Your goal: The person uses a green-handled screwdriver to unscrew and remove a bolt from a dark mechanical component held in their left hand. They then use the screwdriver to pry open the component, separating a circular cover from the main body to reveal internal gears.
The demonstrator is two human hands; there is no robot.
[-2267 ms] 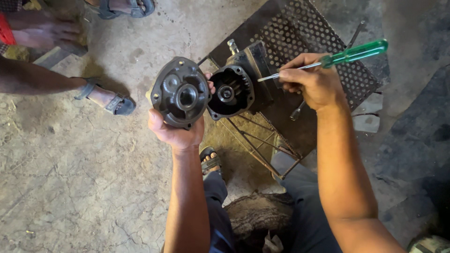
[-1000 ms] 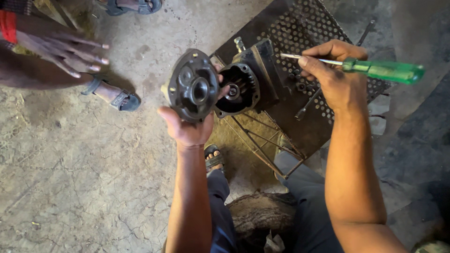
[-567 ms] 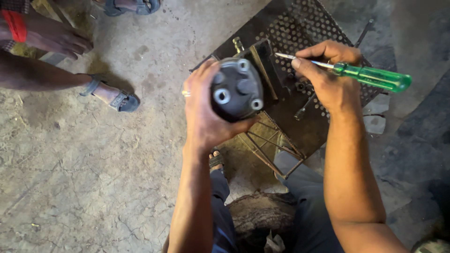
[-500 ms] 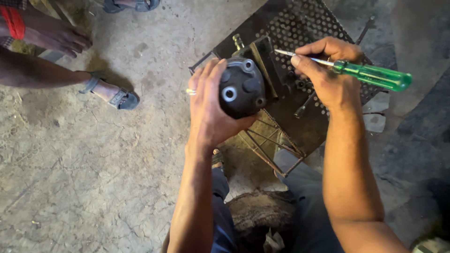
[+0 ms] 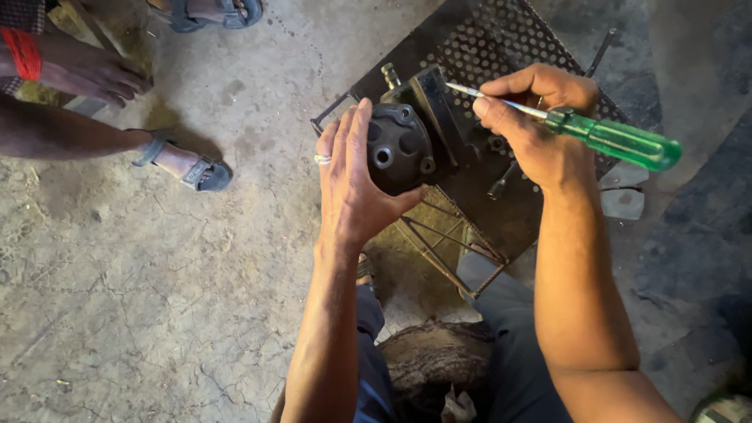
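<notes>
From my remote seat I look down on a perforated metal stand (image 5: 501, 47) that serves as the work surface, set on a cracked concrete floor (image 5: 157, 298). A socket bit (image 5: 501, 182) lies on the dark plate just under my right wrist, and a pale stone slab (image 5: 623, 202) sits at the stand's right edge. The thin wire legs (image 5: 446, 251) of the stand cross below the plate. To the upper left, another person's hand (image 5: 90, 74) rests near the floor and their sandalled foot (image 5: 184, 164) stands well apart from my work. A second sandal (image 5: 215, 12) shows at the top edge. I see no containers here.

My left hand (image 5: 352, 184) is wrapped around the round cast end cover (image 5: 398, 149), fingers spread over its left rim and thumb hooked under it, pressing it against the dark pump housing (image 5: 435, 117) on the stand. A ring (image 5: 323, 159) sits on one finger. My right hand (image 5: 536, 125) pinches the green-handled screwdriver (image 5: 611, 139) with fingers closed on the shank, the tip pointing toward the housing's top edge.

A couple of seconds ago the cover was held apart, face up in my palm with the housing bore open; now it is seated over that bore, hiding it.
</notes>
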